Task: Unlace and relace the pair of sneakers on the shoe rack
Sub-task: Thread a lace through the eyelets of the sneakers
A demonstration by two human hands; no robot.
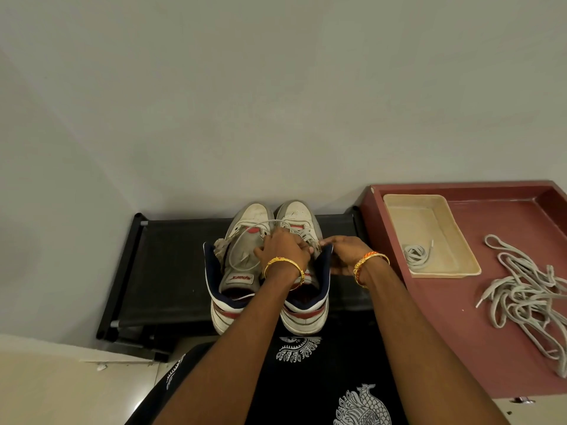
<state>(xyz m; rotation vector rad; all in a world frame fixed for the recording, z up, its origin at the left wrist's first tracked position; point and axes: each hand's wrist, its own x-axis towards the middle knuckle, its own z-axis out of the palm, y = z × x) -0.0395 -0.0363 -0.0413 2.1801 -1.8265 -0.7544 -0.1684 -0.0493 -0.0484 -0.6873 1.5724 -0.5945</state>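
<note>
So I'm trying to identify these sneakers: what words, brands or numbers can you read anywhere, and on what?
Red lettering on the left sneaker's tongue label: upside down and blurred, not readable.
White prints on the black garment: patterns, not text.
Nothing else carries readable text.

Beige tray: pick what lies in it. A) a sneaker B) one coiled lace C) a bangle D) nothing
B: a single coiled lace lies at the near end of the beige tray, while the loose pile of laces sits outside it on the red surface.
</note>
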